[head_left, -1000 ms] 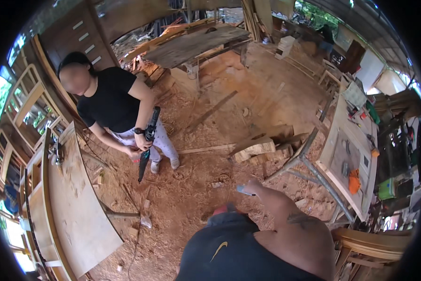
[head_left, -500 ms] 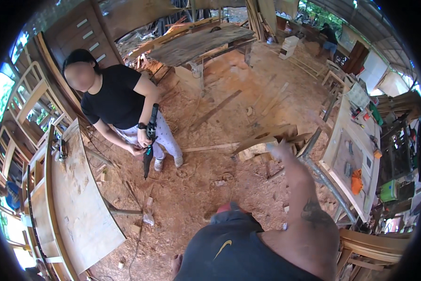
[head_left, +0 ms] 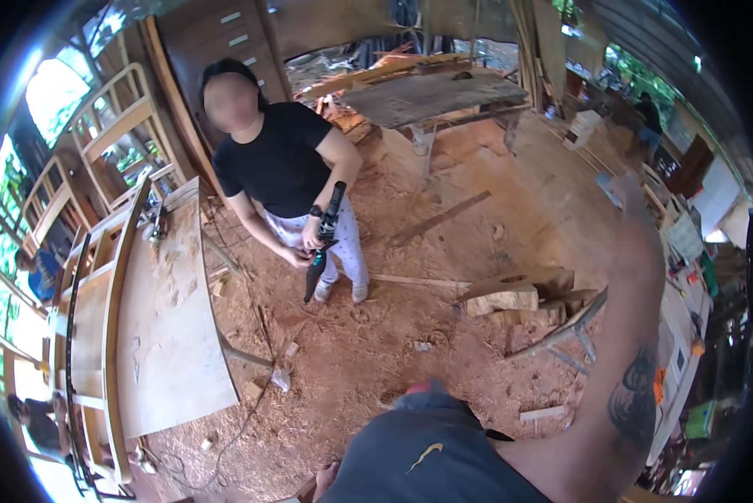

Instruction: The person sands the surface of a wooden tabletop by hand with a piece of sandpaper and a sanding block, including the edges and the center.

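My right arm stretches out to the right, and my right hand (head_left: 630, 197) is up near the far end of the cluttered workbench (head_left: 677, 331). Its fingers are smeared by motion, and I cannot tell whether they hold anything. Below and left of it, thick wooden blocks (head_left: 511, 300) lie stacked on the floor beside a slanted wooden leg (head_left: 561, 331). My left hand (head_left: 326, 478) shows only in part at the lower edge, next to my dark shirt; its fingers are mostly hidden.
A person (head_left: 280, 168) in a black top stands ahead left, holding a dark tool (head_left: 324, 235). A pale sheet-topped table (head_left: 171, 335) runs along the left. A worn board table (head_left: 431, 96) stands at the back. Shavings, offcuts and a cord (head_left: 241, 448) litter the floor.
My right hand has moved from the wood pile up and to the right. A wooden piece that was tilted by that hand now lies on the stack. The view has swung left.
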`<action>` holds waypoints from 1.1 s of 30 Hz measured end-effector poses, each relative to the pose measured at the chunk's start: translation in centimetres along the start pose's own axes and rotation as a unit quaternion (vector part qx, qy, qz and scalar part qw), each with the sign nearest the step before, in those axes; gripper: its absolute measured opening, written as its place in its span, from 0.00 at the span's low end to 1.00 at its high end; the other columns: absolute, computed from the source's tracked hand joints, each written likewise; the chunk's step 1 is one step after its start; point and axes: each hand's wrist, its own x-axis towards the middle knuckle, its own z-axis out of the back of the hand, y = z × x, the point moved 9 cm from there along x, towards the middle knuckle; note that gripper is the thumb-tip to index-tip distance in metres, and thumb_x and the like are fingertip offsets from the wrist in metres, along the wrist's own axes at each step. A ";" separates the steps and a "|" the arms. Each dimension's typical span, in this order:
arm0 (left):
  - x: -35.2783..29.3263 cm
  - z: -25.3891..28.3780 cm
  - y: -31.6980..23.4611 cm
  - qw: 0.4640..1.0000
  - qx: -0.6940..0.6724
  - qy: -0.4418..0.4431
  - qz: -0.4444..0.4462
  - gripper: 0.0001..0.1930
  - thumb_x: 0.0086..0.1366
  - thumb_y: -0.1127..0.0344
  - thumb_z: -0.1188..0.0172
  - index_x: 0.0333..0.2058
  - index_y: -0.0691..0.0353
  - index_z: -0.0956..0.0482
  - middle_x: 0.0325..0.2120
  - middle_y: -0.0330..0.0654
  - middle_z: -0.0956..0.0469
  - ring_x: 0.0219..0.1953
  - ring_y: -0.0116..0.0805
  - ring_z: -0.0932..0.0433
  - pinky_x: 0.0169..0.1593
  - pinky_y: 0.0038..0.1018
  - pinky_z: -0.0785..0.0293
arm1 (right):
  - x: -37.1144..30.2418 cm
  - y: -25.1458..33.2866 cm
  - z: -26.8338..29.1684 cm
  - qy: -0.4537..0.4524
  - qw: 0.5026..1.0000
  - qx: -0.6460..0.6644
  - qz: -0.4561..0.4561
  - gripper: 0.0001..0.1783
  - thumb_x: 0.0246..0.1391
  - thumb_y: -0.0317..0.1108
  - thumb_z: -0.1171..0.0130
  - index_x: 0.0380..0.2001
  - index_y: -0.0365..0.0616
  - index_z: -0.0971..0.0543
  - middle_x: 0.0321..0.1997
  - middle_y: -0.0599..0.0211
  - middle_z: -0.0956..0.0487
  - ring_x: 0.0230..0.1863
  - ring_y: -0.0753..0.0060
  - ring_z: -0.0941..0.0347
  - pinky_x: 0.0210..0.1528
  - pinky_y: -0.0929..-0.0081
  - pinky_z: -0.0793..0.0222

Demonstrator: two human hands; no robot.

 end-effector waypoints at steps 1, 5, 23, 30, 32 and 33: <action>0.0 -0.4 -0.8 1.000 0.027 0.001 -0.004 0.28 0.62 0.41 0.39 0.48 0.60 0.13 0.44 0.52 0.13 0.49 0.50 0.15 0.54 0.40 0.22 | 1.2 -0.3 0.8 -0.004 1.000 0.001 0.005 0.60 0.43 0.45 0.26 0.74 0.32 0.45 0.64 0.40 0.24 0.63 0.50 0.24 0.60 0.61 0.27; -1.3 -0.9 0.1 0.991 0.134 0.018 -0.021 0.28 0.63 0.40 0.41 0.50 0.56 0.13 0.45 0.51 0.13 0.50 0.51 0.16 0.55 0.40 0.22 | 0.8 2.9 -1.4 0.040 0.999 -0.014 0.026 0.54 0.43 0.41 0.29 0.71 0.31 0.40 0.61 0.41 0.23 0.59 0.48 0.22 0.59 0.58 0.26; 1.3 -3.2 -1.5 0.996 -0.058 0.070 -0.011 0.26 0.64 0.45 0.43 0.48 0.61 0.15 0.45 0.49 0.13 0.50 0.49 0.16 0.53 0.41 0.23 | 3.6 -1.7 -1.6 0.060 0.992 -0.086 0.071 0.50 0.42 0.45 0.31 0.63 0.23 0.35 0.61 0.33 0.23 0.64 0.40 0.25 0.65 0.55 0.31; 1.0 -1.1 -6.3 0.993 0.029 0.032 -0.108 0.19 0.72 0.52 0.46 0.47 0.60 0.17 0.31 0.44 0.16 0.35 0.47 0.17 0.43 0.37 0.21 | 5.8 -5.6 3.7 -0.068 0.993 -0.088 0.030 0.60 0.43 0.40 0.32 0.74 0.28 0.51 0.60 0.35 0.22 0.62 0.43 0.23 0.61 0.56 0.26; -1.7 0.6 -7.2 0.993 0.047 0.003 -0.112 0.18 0.73 0.53 0.47 0.47 0.60 0.18 0.29 0.43 0.16 0.32 0.46 0.17 0.42 0.36 0.20 | 5.0 -2.9 1.5 -0.032 0.996 -0.075 0.021 0.61 0.43 0.40 0.32 0.75 0.28 0.52 0.60 0.34 0.22 0.61 0.43 0.22 0.61 0.56 0.26; -3.7 0.6 -9.6 0.996 -0.027 0.047 -0.065 0.17 0.74 0.53 0.47 0.47 0.59 0.19 0.27 0.42 0.17 0.29 0.45 0.18 0.38 0.36 0.21 | 3.9 -4.0 2.1 -0.016 0.997 -0.074 -0.009 0.61 0.43 0.40 0.31 0.75 0.29 0.53 0.60 0.34 0.22 0.61 0.43 0.22 0.61 0.55 0.26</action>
